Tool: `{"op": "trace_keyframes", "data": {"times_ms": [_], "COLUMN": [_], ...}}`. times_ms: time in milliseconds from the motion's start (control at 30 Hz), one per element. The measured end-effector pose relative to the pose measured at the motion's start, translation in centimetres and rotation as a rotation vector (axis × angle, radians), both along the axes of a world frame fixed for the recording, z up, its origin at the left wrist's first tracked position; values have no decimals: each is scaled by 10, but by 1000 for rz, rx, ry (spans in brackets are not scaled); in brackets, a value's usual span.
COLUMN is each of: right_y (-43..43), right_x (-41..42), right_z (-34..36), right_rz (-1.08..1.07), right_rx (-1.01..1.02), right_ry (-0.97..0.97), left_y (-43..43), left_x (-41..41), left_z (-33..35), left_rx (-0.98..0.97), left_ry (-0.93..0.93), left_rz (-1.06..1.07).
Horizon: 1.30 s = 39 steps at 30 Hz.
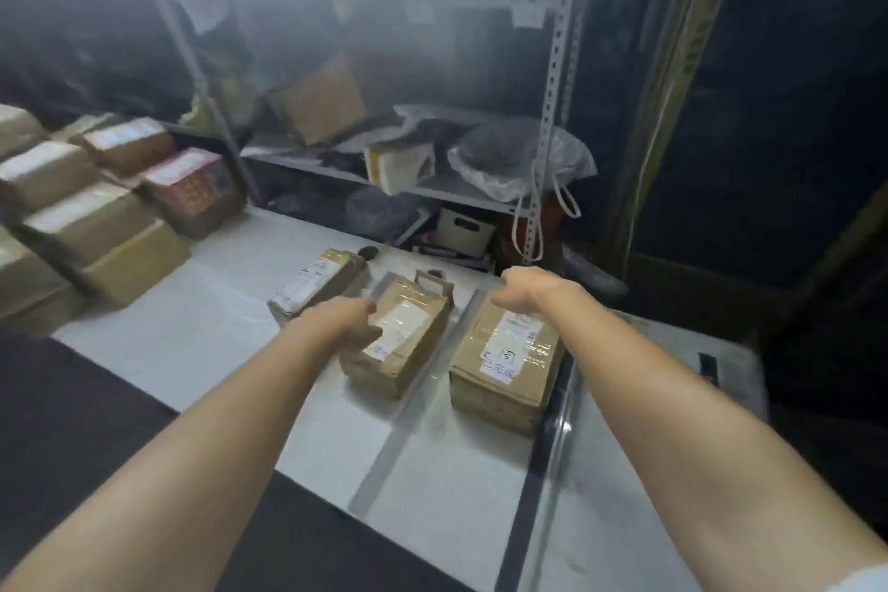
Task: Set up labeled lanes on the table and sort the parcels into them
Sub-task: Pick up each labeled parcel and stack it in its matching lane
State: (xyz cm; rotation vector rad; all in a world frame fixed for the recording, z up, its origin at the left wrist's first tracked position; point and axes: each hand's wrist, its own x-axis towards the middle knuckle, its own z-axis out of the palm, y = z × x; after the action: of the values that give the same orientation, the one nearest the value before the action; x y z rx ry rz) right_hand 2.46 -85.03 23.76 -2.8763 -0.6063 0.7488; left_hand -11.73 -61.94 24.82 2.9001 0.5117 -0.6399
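Nearest us a grey tape strip (384,461) and a dark one (538,471) mark lanes on the white table (202,341). Our left hand (343,315) rests on the middle parcel's (408,341) near-left corner, fingers curled, though we cannot tell if they grip. Its long axis runs away from us. Our right hand (521,296) hovers, loosely clenched, over the right parcel's (509,365) far end. Beyond-left lies a third parcel (317,281), with open table left of it before the unsorted stack (96,216).
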Motion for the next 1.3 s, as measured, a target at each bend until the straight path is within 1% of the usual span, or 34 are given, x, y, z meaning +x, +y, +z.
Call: {"op": "trace_keyframes", "data": {"times_ms": [133,233,367,533,633,700,767,967,1067,1167,1300], "right_y": [92,178,312,462,529,569,611,732,790,852,927], "right_x": [-18,-44,-91,-155,-188,-204,-212,-198,-188,-176,-165], "right_z": [42,63,83,109,124,125,120,87,70,48,25], "right_rz": [144,242,362,462,524,574,601,559,552,531,518], "right_rx": [26,72,81,108,170,225,257,244,272,299,302], "right_ry": [-57,-101,-139,-155,-170,-124,-85,-89,-88,-43,11], "left_y": [87,163,280,414,478,516,552,653,701,749,803], "left_x": [-50,-98,-174,-255,-285,-299,-310,-315,-304,-283,-254], "left_z": [35,54,73,98,107,109,104,77,65,50,33], "left_rx": [33,61,58,51,77,82,73,74,80,85,41], "left_ry": [-36,-64,-102,-115,-166,-186,-202,-194,-176,-167,-148], "left_rz": [151,267,393,527,586,613,635,683,700,726,769]}}
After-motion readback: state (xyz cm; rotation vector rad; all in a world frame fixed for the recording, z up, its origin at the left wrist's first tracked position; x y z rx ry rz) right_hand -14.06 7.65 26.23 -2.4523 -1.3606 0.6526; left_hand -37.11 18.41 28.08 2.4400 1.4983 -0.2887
